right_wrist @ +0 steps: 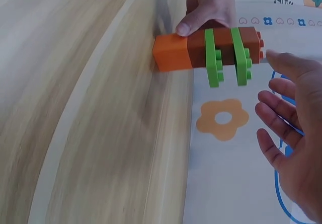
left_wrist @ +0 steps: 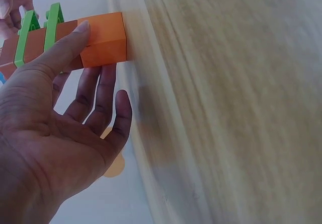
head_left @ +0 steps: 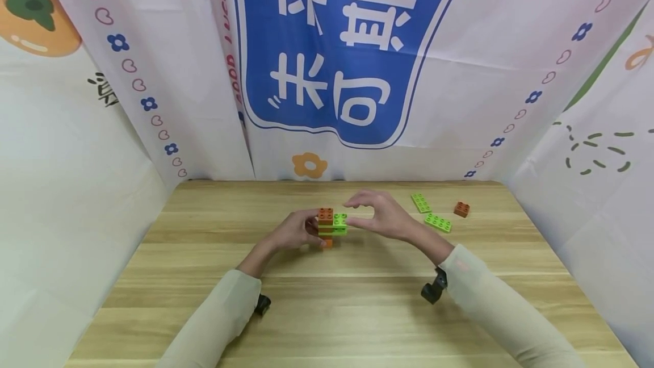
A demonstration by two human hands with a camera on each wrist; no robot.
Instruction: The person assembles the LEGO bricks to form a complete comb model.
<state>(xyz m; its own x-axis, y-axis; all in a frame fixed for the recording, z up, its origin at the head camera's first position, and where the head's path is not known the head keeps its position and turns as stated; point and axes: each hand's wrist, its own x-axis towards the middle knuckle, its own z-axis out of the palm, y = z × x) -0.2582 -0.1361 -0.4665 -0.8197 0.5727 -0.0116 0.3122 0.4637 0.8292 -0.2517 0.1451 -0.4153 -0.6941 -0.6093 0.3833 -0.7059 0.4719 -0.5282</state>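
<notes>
A stack of toy building bricks stands upright at the middle of the table. Its lowest block is a bright orange brick; above it, brown bricks alternate with two green plates that jut out to the right. My left hand grips the stack low on its left side, thumb across the front of the orange and brown bricks, fingers behind. My right hand hovers to the right, thumb and fingers spread apart, fingertips close to the top brown brick and holding nothing.
Two loose green plates and one brown brick lie on the wooden table, right of my right hand. A printed cloth hangs behind the table's back edge, with pale cloth walls on both sides.
</notes>
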